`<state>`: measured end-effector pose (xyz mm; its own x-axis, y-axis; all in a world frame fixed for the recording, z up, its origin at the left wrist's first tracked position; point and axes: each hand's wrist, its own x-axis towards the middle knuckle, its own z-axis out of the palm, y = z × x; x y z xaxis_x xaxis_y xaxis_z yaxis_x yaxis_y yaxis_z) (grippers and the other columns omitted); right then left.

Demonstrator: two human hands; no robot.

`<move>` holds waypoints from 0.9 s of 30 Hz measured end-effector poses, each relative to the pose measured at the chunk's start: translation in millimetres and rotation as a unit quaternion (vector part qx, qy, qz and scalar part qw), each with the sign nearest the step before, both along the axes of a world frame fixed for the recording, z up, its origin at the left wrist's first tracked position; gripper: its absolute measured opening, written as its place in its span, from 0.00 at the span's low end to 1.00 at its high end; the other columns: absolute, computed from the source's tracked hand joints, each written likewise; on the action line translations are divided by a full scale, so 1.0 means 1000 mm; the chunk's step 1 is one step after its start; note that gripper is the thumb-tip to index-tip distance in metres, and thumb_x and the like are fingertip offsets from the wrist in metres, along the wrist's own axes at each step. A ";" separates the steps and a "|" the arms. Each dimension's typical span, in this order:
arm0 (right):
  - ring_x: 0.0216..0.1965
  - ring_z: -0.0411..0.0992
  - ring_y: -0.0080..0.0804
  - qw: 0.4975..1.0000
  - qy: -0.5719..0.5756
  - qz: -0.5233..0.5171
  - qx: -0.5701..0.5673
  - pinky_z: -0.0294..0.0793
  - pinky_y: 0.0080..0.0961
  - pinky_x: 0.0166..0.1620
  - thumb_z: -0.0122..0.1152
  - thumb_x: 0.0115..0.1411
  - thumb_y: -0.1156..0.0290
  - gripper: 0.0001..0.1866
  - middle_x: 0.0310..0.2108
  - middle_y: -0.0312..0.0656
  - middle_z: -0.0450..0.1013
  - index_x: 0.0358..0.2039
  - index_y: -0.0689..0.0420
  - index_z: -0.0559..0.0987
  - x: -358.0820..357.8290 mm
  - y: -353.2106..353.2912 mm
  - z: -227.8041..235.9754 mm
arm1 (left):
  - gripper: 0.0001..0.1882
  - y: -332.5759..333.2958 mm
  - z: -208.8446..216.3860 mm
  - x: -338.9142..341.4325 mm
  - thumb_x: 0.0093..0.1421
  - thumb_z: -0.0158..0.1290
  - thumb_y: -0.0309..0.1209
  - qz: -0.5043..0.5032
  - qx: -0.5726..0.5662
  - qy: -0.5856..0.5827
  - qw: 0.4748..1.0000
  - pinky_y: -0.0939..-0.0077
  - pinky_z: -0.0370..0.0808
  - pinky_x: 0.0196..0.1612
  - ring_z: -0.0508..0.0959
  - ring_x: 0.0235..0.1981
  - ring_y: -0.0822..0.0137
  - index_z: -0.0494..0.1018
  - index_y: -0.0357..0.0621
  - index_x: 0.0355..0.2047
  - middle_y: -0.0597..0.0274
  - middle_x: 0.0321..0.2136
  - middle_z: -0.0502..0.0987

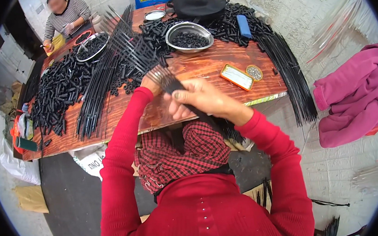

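Observation:
A bundle of thin black rods [135, 49] slants up over the table in front of me, its far ends fanned out and blurred. My right hand [201, 98] is closed round its lower part, thumb on top, and the near ends run down below the hand toward my lap. Farther up the bundle, my left hand [154, 81] grips the rods where they begin to spread. Some of its fingers are hidden behind the rods and smeared by motion. Under the fan lie more long black rods [92, 105] and small black ring-like parts [129, 87].
A heap of short black tubes [58, 95] covers the table's left side. Metal bowls [190, 47] hold small black parts. A yellow-rimmed tin [237, 77], a blue block [244, 26] and black rods [290, 74] lie to the right. Across the table a person [63, 21] works.

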<state>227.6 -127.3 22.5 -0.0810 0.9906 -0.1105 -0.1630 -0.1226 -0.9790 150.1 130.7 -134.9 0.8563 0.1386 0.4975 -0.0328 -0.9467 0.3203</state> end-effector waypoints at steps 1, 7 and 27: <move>0.34 0.80 0.30 1.000 0.000 0.002 0.010 0.80 0.22 0.36 0.51 0.71 0.64 0.16 0.35 0.44 0.79 0.51 0.64 0.74 -0.002 -0.002 -0.015 | 0.18 0.008 -0.017 0.003 0.59 0.51 0.36 -0.021 0.076 0.018 0.997 0.55 0.75 0.51 0.78 0.47 0.48 0.76 0.47 0.48 0.50 0.49 0.77; 0.35 0.80 0.31 0.998 0.062 -0.018 -0.022 0.81 0.23 0.37 0.52 0.71 0.63 0.17 0.36 0.44 0.79 0.51 0.64 0.74 -0.012 -0.023 -0.042 | 0.27 -0.003 -0.022 -0.010 0.53 0.59 0.38 0.076 0.173 0.154 0.970 0.56 0.64 0.64 0.66 0.61 0.45 0.75 0.51 0.55 0.49 0.64 0.65; 0.37 0.78 0.23 0.998 -0.008 0.017 0.063 0.78 0.19 0.42 0.51 0.70 0.68 0.15 0.36 0.40 0.79 0.50 0.65 0.75 -0.007 0.035 -0.064 | 0.12 -0.014 0.043 -0.032 0.56 0.53 0.19 -0.192 -0.302 0.024 0.934 0.68 0.69 0.58 0.73 0.55 0.61 0.74 0.39 0.42 0.52 0.53 0.74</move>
<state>220.1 -92.3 -42.0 -0.1150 0.9933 0.0124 -0.1449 -0.0044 -0.9894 117.9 116.3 -92.3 0.9199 0.0602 0.3874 -0.3038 -0.5152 0.8014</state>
